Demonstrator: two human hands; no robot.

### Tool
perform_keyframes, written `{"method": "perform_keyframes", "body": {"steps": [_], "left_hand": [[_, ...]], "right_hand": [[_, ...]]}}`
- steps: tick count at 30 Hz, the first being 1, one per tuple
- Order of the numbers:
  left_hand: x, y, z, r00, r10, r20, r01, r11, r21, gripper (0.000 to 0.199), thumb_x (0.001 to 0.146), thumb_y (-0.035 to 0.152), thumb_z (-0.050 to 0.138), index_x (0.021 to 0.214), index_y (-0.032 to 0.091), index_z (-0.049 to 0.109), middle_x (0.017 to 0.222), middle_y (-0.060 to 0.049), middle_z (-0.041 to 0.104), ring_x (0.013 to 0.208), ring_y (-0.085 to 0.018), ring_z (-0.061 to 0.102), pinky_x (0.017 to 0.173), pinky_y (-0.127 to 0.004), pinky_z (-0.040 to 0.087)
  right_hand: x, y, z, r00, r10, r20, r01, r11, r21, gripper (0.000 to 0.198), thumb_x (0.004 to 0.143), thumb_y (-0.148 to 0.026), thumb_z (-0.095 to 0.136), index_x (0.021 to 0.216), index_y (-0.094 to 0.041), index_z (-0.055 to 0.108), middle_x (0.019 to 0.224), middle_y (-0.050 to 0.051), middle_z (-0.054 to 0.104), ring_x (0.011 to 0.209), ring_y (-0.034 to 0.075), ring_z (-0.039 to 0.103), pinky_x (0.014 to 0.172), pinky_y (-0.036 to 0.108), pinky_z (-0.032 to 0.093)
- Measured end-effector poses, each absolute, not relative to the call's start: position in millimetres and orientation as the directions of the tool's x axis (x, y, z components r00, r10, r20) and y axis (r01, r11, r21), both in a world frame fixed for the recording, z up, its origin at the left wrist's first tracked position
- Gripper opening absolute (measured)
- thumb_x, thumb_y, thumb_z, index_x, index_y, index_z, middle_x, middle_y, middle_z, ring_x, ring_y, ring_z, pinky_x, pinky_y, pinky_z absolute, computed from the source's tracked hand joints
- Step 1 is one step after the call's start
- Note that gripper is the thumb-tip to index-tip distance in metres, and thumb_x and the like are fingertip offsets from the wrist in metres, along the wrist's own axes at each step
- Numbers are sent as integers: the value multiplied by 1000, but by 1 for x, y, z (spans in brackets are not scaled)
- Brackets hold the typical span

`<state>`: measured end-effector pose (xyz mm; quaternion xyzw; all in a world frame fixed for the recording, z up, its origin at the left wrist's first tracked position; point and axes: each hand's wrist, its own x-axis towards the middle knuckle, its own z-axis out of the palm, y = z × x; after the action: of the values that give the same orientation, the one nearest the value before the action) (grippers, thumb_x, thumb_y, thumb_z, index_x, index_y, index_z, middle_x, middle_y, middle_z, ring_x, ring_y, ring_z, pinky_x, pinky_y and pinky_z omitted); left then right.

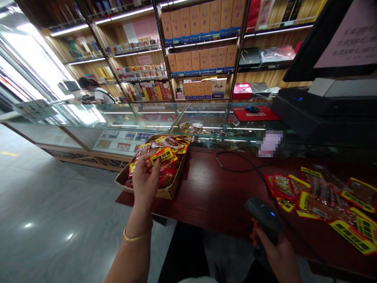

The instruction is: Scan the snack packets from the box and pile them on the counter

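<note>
1. at the far left, a person point(103, 95) was behind the glass counter point(118, 114).
2. nearer, the left hand point(145, 177), with a gold-coloured bangle point(138, 237) on its wrist, pinched a red and yellow packet point(163, 156) between thumb and fingers, over the cardboard box point(168, 193).
3. this box stood on the left end of the dark red table point(203, 188), and similar packets point(173, 142) filled it.
4. to the right, a black cable point(235, 169) made a loop on the table.
5. at the near right, the right hand point(278, 253) was closed around a dark scanner point(263, 216), whose blue light was shining.
6. farther right, loose packets point(321, 205) lay on the table, partly overlapping.
</note>
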<state>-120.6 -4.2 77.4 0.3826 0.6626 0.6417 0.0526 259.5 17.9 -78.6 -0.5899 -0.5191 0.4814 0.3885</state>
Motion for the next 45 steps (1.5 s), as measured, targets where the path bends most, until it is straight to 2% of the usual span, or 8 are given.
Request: {"method": "perform_keyframes", "body": {"steps": [4, 13, 16, 20, 24, 29, 36, 45], "left_hand": [[-75, 6, 77, -629, 745, 223, 31, -263, 964, 39, 85, 47, 72, 110, 25, 53, 84, 4, 65, 65, -12, 67, 52, -20, 57], [-21, 53, 7, -323, 922, -215, -472, 40, 881, 39, 80, 35, 79, 107, 19, 55, 93, -3, 69, 78, -15, 71, 69, -29, 65], [-21, 61, -10, -267, 937, -225, -535, 50, 843, 55, 70, 14, 82, 118, 18, 56, 100, -6, 72, 88, -16, 71, 79, -28, 63], [-29, 65, -22, -252, 952, -174, -516, 20, 856, 77, 67, 15, 80, 136, 22, 47, 98, -3, 71, 84, -18, 70, 68, -28, 60], [-39, 67, -24, -206, 972, -112, -601, -36, 799, 59, 73, 35, 71, 127, 17, 55, 90, -3, 68, 81, -18, 68, 71, -30, 56], [-39, 68, -31, -218, 973, -78, -405, -17, 914, 47, 66, 25, 75, 108, 22, 56, 79, 5, 58, 66, -11, 58, 64, -22, 48], [-34, 75, -54, -186, 982, -12, -146, -16, 989, 57, 54, 5, 66, 108, 23, 59, 111, -3, 64, 89, -14, 61, 70, -19, 50], [-32, 76, -55, -223, 975, 1, 123, 27, 992, 17, 71, 26, 76, 84, 17, 68, 78, 0, 66, 70, -14, 59, 65, -22, 48]], "right_hand": [[261, 18, -80, -11, 987, -162, 265, -153, -952, 67, 70, -80, 72, 87, -16, 78, 61, 5, 73, 62, 26, 71, 62, 34, 56], [257, 17, -79, -25, 989, -143, 199, -136, -970, 64, 74, -76, 72, 87, -14, 78, 61, 6, 73, 58, 25, 69, 60, 34, 55], [259, 19, -83, -39, 987, -156, 180, -146, -973, 62, 74, -74, 73, 88, -14, 78, 64, 6, 74, 58, 25, 69, 61, 34, 55], [262, 21, -85, -63, 987, -147, 192, -133, -972, 58, 76, -72, 72, 84, -15, 77, 65, 7, 74, 59, 24, 69, 61, 33, 55], [260, 19, -79, -77, 991, -114, 229, -93, -969, 55, 77, -72, 71, 74, -18, 75, 60, 6, 72, 60, 24, 70, 63, 32, 56], [257, 16, -75, -33, 995, -97, 211, -87, -973, 57, 77, -72, 72, 82, -16, 77, 60, 5, 73, 57, 23, 70, 58, 30, 56], [258, 17, -71, -47, 992, -114, 221, -101, -970, 60, 75, -72, 73, 91, -15, 78, 61, 5, 74, 59, 25, 71, 61, 32, 57], [245, 0, -58, -36, 998, -47, 455, -26, -890, 42, 82, -64, 67, 75, -23, 71, 58, 4, 73, 58, 27, 71, 60, 33, 53]]}}
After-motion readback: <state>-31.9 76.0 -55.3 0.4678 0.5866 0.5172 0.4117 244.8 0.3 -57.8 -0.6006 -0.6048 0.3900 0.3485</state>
